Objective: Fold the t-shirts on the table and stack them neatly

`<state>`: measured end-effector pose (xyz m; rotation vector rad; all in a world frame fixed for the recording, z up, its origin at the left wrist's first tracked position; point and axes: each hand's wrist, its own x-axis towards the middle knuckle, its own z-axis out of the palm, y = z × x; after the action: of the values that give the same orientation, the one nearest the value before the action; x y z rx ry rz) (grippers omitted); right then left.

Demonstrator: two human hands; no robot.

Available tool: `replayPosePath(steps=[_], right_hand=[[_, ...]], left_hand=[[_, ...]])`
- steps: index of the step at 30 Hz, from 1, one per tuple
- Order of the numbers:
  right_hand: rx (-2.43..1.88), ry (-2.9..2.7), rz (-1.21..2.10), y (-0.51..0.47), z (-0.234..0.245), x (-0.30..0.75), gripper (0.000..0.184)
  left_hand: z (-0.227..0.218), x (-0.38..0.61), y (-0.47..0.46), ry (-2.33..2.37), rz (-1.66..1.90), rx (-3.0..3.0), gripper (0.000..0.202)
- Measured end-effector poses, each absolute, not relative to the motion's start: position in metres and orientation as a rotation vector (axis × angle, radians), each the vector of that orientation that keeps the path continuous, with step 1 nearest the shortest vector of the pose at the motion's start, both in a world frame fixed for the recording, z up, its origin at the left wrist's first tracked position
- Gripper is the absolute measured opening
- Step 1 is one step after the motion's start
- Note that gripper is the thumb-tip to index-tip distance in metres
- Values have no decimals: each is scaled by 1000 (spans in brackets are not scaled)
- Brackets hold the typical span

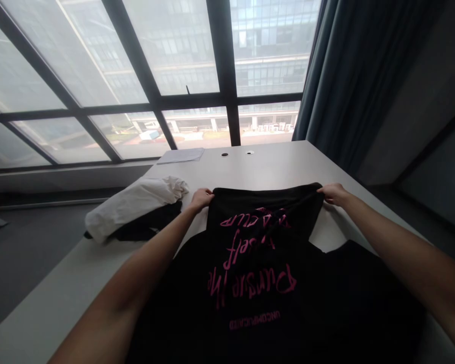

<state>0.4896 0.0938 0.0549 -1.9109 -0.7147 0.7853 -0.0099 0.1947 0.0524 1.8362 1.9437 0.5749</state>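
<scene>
A black T-shirt [258, 253] with pink lettering lies over the white table [242, 169], its print upside down from where I look. My left hand [202, 198] pinches the far left corner of its edge. At the opposite far corner, my right hand [334, 194] grips the cloth between thumb and fingers. Between both hands the far edge is drawn fairly straight and looks slightly raised, with some creases below it on the right. The near part of the shirt runs out of view at the bottom.
Left of the shirt lies a rolled white garment [132, 205] on top of dark cloth [147, 225]. Papers [181, 155] rest at the table's far left, near two round cable holes. Behind stand large windows [189, 45] and a blue curtain [349, 76].
</scene>
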Motion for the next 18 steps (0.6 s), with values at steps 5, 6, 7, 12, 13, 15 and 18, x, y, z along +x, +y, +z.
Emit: replayPosePath(steps=[5,6,7,12,13,15,18], right_hand=[[-1770,-738,830,131,70,492,31],[-1736,-752,833,140,74,490,32],[-1704,-765,832,149,78,488,32],[-1634,-854,775,201,102,473,30],[-1647,-866,767,211,105,471,30],[-1689,-864,732,229,108,466,29],[-1776,-825,658,248,97,458,29]], left_hand=[[75,-27,231,1991,791,1762,30],[81,-30,239,2004,825,1754,31],[86,-32,247,2018,853,1748,31],[104,-44,285,2072,964,1744,30],[105,-45,293,2084,986,1746,29],[104,-48,305,2130,999,1762,28],[97,-50,317,2206,940,1795,32]])
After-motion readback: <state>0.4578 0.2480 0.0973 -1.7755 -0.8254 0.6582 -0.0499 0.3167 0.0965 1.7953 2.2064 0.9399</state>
